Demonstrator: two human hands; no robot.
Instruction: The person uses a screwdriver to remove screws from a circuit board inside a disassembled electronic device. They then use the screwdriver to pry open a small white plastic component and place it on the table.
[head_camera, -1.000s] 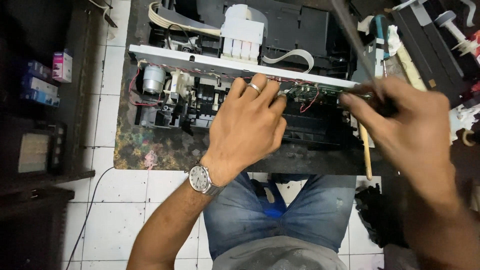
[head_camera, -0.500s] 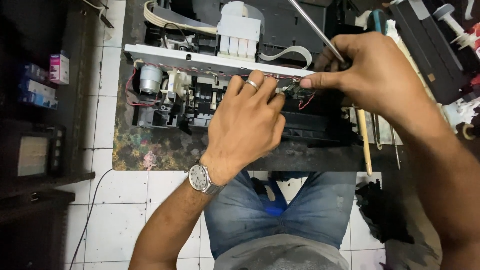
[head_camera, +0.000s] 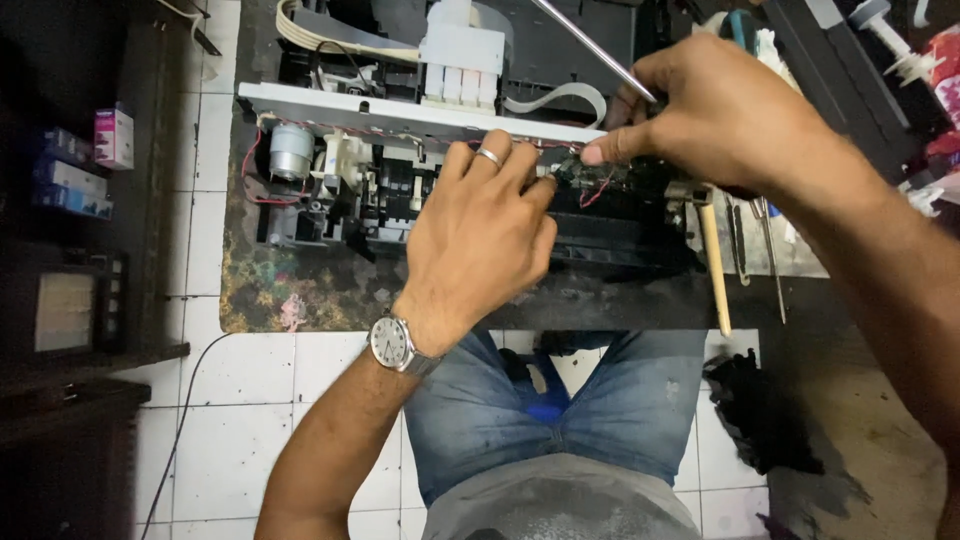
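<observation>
The left hand (head_camera: 480, 235) lies flat, fingers loosely spread, on the opened printer (head_camera: 400, 190) at mid-bench (head_camera: 300, 290). Just right, the right hand (head_camera: 730, 120) grips a screwdriver (head_camera: 590, 48), thumb and fingertip pinched over a small circuit board (head_camera: 585, 175)

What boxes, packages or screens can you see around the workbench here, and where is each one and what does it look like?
Small pink and white box: upright on the dark shelf at far left, rectangular.
Blue boxes: on the same shelf, just below the pink one, flat and rectangular, lying stacked.
Pale panel, perhaps a screen: lower left, rectangular, cream-coloured, set in a dark device.
</observation>
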